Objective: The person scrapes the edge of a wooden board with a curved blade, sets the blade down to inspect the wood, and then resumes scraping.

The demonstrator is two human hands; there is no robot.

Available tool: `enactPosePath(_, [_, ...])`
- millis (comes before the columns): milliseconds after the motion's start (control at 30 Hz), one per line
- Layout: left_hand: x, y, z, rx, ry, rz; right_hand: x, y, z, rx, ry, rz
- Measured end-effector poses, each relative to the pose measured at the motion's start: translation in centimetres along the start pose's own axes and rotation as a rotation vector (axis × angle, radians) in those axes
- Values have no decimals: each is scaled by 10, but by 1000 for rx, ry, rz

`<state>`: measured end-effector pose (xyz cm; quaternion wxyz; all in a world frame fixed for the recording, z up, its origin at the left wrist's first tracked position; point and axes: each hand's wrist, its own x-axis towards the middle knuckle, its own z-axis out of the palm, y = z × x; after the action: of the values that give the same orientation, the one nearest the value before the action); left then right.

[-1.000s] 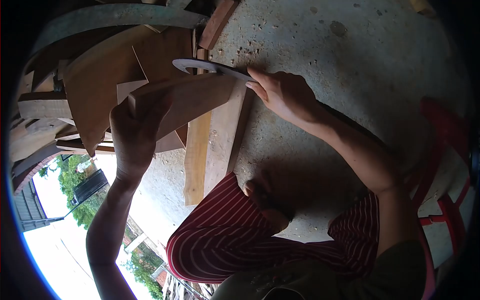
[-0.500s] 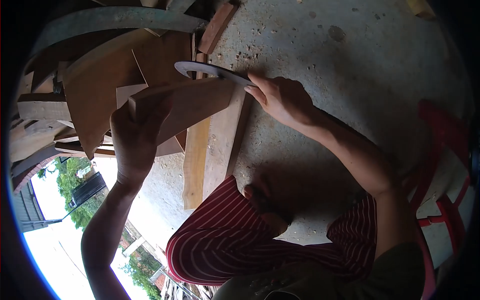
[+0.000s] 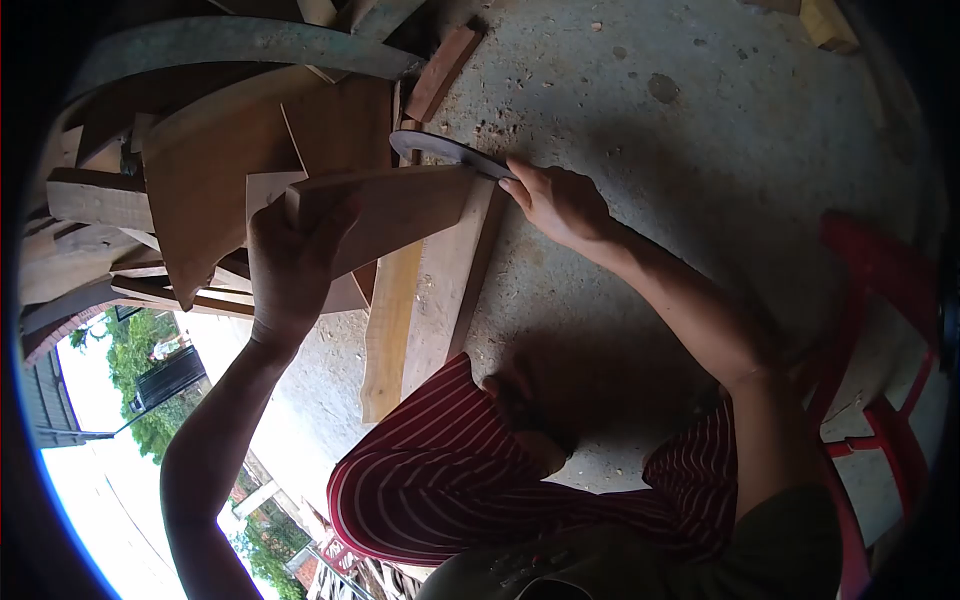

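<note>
My left hand (image 3: 290,270) is wrapped round the near end of a short wooden board (image 3: 400,210), fingers and thumb on either side of it. The board is raised and tilted, its far end overlapping a long plank below. In my right hand (image 3: 562,205) is the handle end of a dark machete (image 3: 445,150) with a broad, hooked tip. Its blade points left and lies close along the upper edge of the board's far end. My fingers hide most of the handle.
Long planks (image 3: 440,285) lean beside my striped knee (image 3: 410,470). Scrap boards (image 3: 215,170) and a curved beam (image 3: 240,45) are piled at left. A reddish block (image 3: 445,72) and wood chips lie on the concrete floor (image 3: 680,140). A red chair (image 3: 885,270) stands at right.
The view has shifted slightly, with the surroundings. The machete and the board both appear a little further right and remain close together. Both hands keep their hold.
</note>
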<state>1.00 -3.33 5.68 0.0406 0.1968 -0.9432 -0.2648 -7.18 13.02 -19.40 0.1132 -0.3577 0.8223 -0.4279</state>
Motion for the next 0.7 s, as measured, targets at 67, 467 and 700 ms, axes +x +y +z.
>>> enactPosePath(67, [0, -3, 2, -51, -16, -52, 1, -20, -22, 22, 6, -16])
enactPosePath(467, [-3, 8, 7, -155, 3, -134, -7, -22, -20, 32, -75, 110])
enactPosePath(700, [-3, -3, 6, -86, 5, -73, -13, -29, -31, 8, 14, -18])
